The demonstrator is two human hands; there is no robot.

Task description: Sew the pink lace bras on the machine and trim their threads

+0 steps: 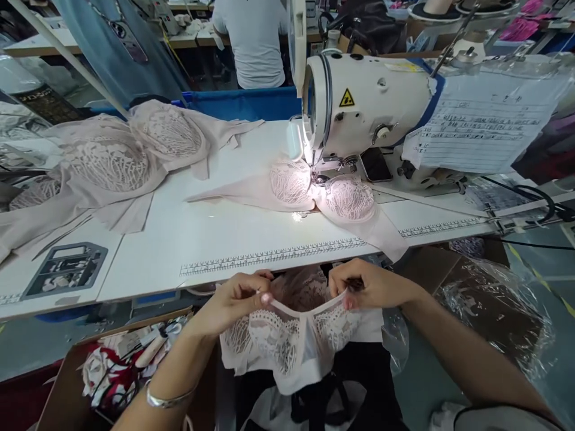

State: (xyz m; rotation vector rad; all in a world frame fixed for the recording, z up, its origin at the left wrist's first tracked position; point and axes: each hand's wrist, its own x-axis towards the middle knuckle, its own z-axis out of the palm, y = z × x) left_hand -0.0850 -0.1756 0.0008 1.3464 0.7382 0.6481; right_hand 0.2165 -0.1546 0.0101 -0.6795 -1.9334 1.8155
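A pale pink lace bra [287,347] hangs above my lap, just in front of the table edge. My left hand [238,302] pinches its upper edge on the left. On the other side, my right hand [366,284] grips the same edge, and the strip between them dips to a point at the middle. Another pink bra [348,200] lies under the needle of the white sewing machine [368,99], lit by its lamp. Neither hand touches that second bra.
Several more pink bras [112,152] are heaped on the left of the white table [179,239]. A grey tray [67,269] of small parts is set into the tabletop. Below stands a carton [63,383] of scraps. A person in a white shirt [251,42] is behind.
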